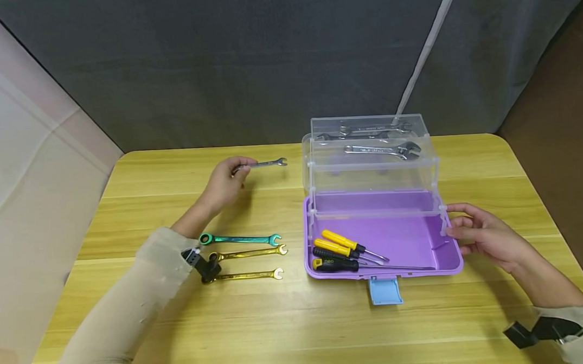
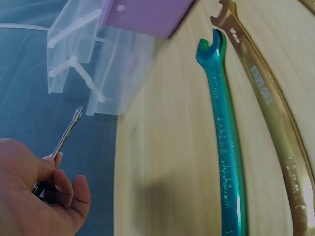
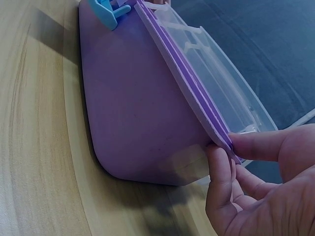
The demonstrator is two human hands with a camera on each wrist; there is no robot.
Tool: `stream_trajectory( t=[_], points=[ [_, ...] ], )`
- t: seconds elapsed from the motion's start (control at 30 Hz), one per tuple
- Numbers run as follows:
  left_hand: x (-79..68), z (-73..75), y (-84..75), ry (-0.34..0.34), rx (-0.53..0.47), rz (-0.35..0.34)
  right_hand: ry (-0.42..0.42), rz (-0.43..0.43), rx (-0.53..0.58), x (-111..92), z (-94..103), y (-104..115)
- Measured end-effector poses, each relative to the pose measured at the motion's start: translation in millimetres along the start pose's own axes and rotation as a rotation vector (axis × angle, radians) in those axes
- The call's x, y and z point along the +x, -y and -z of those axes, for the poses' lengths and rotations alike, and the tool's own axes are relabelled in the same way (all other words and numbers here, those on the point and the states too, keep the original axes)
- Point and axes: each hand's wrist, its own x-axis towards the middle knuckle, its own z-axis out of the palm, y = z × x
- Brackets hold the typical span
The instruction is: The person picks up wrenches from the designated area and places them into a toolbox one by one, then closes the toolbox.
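Note:
My left hand point(image 1: 225, 185) pinches a silver wrench point(image 1: 270, 163) above the far left of the table, its open-end head pointing right. Part of that wrench point(image 2: 69, 130) is hidden by the fingers. At the right, my right hand point(image 1: 491, 238) grips the rim of a purple toolbox point(image 1: 457, 259); the right wrist view has thumb and fingers on either side of the rim point(image 3: 216, 135). The toolbox stands unlatched, its clear trays point(image 1: 374, 178) raised. On the upper tray lie an adjustable wrench point(image 1: 385, 150) and several silver wrenches. Yellow-handled screwdrivers point(image 1: 340, 238) and black-handled ones point(image 1: 334, 265) lie inside the base.
Left of the toolbox lie a green ratchet wrench point(image 1: 242, 239) and two gold wrenches point(image 1: 250, 253), roughly parallel. A light-blue latch point(image 1: 386, 292) hangs at the toolbox's front. Behind the wooden table point(image 1: 298, 334) hangs a dark grey curtain point(image 1: 218, 71).

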Motion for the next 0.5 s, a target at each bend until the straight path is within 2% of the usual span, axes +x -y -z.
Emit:
stream_trajectory(
  t=[0.5],
  points=[
    [-3.3, 13.2, -17.1, 0.010, -0.027, -0.072, -0.012, -0.006, -0.001, 0.2, 1.0, -0.9]
  ],
)
